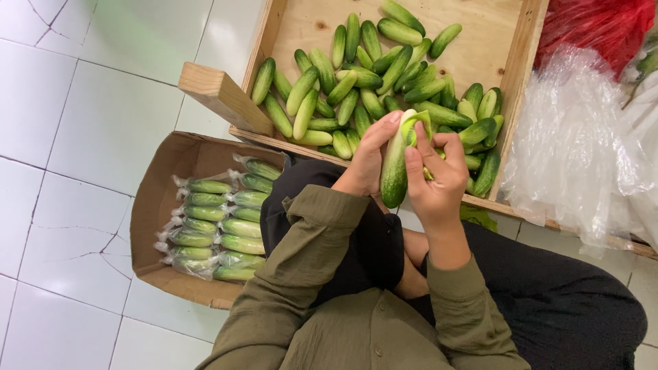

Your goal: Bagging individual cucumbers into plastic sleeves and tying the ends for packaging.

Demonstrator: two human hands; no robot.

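My left hand (369,159) grips a long green cucumber (395,171) held upright over my lap. My right hand (433,173) pinches the cucumber's upper end, where a strip of clear film (415,125) curls around the tip. Behind both hands a wooden crate (515,82) holds several loose cucumbers (343,89). To my left, a cardboard box (154,205) contains several cucumbers wrapped in clear plastic (219,226), laid in rows.
A wooden block (223,96) juts from the crate's near left corner. Clear plastic bags (582,151) and a red bag (603,24) lie on the right. White floor tiles (82,137) spread to the left. My dark trousers (562,301) fill the lower right.
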